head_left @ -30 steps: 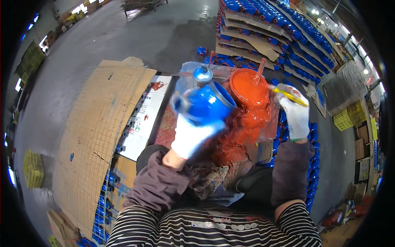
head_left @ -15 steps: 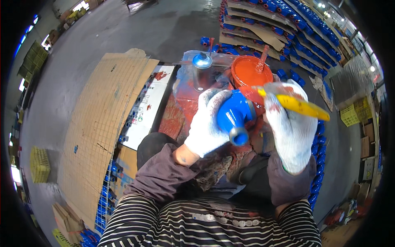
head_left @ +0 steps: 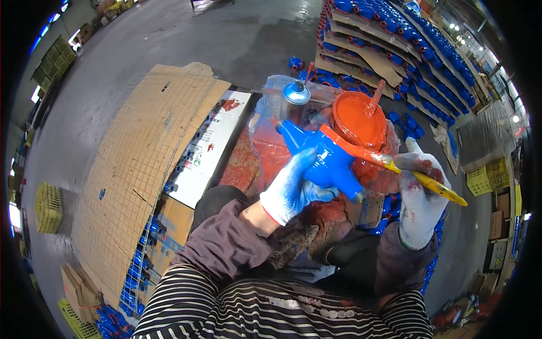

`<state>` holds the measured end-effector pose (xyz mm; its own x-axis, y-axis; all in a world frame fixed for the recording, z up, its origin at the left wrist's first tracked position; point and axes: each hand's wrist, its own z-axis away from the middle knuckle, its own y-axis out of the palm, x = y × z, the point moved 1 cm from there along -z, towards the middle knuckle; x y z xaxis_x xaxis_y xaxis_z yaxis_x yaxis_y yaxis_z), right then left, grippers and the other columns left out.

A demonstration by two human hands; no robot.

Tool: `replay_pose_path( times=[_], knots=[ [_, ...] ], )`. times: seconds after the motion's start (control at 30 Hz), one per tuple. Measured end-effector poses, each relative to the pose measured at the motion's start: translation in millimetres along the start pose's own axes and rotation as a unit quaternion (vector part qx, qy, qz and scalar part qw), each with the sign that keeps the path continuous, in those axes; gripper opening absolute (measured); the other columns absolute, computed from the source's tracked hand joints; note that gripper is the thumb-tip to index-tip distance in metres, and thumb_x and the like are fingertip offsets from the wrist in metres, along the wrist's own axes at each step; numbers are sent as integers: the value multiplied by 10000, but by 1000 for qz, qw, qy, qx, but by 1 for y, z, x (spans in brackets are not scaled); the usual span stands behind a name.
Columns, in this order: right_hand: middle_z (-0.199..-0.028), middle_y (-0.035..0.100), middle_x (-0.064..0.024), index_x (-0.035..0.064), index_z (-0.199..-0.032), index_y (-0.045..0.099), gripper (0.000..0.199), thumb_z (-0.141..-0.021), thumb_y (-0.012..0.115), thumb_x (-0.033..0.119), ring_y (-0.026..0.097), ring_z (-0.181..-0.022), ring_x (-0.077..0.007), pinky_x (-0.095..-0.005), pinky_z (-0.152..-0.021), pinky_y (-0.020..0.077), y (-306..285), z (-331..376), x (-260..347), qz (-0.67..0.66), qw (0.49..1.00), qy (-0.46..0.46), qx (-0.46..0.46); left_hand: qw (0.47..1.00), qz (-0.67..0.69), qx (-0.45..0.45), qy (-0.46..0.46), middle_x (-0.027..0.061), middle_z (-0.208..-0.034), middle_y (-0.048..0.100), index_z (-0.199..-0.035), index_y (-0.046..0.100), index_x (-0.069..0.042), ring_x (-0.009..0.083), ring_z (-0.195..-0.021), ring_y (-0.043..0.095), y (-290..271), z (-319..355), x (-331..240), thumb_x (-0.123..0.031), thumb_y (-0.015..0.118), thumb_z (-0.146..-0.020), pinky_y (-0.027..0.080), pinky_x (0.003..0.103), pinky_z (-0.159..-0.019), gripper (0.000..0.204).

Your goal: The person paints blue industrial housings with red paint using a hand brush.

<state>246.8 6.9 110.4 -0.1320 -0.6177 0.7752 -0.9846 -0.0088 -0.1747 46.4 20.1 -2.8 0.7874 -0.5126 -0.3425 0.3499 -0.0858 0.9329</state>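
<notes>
In my gloved left hand [head_left: 287,191] is a glossy blue valve body [head_left: 327,165], held from below and the near side, its narrow ends pointing up-left and down-right. A red rim runs along its far upper edge. My right hand [head_left: 422,195], in a paint-stained white glove, is closed round the yellow handle of a paintbrush [head_left: 432,184]. The brush's red-coated head reaches left to the valve body's red rim and appears to touch it. Just beyond stands a bucket of red paint [head_left: 351,120], with a red-smeared stick leaning in it.
A spray can [head_left: 295,100] with a blue top stands left of the bucket on a paint-smeared, plastic-covered surface. Cardboard under wire mesh [head_left: 144,152] lies to the left. Stacked layers of blue valve bodies [head_left: 389,42] rise at the far right. Yellow crates [head_left: 48,207] stand farther out.
My left hand has turned the valve body, so its near opening now points down-right and a red rim shows on top. My right hand has moved right and lower, with the brush still in it.
</notes>
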Motion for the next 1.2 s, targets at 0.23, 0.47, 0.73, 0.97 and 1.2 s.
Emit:
replay_pose_path(
  times=[0.23,0.47,0.73,0.97,1.2],
  knots=[
    [-990,632,-113,-47,-1062,580,305,-822,625,138,619,-974,-215,-360,-924,470,-19,-2,-37,-240,960,134,-44,970,225,72,-53,265,-1197,539,-1400,314,-80,332,-739,677,-4,4,10,-613,489,-861,611,358,-566,778],
    [-952,620,-95,-37,-1043,572,206,-849,540,25,613,-854,-158,-279,-797,501,-16,-16,-51,277,958,-51,47,933,296,171,-109,168,-1020,606,-1308,430,-34,220,-675,619,-6,8,17,-598,480,-851,518,271,-512,727],
    [-930,638,-89,-3,-1025,597,242,-830,630,137,625,-810,-178,-334,-835,483,11,-10,-7,-82,996,45,-9,994,14,-8,109,161,-1216,545,-1355,370,-76,270,-1024,619,3,9,1,-379,581,-905,587,359,-756,582],
    [-884,671,-69,24,-1014,639,245,-786,699,93,654,-833,-201,-417,-995,417,32,2,-3,126,991,24,42,992,-48,-3,112,159,-1311,487,-1393,318,-79,326,-1113,575,-5,12,2,-280,573,-923,564,453,-852,571],
    [-958,603,-68,-33,-1048,568,263,-794,600,26,569,-848,-119,-305,-814,477,-4,-8,-3,-17,996,25,-85,988,119,70,69,164,-1301,519,-1384,374,-132,347,-1103,583,-8,5,-25,-555,525,-867,546,516,-842,685]
  ],
)
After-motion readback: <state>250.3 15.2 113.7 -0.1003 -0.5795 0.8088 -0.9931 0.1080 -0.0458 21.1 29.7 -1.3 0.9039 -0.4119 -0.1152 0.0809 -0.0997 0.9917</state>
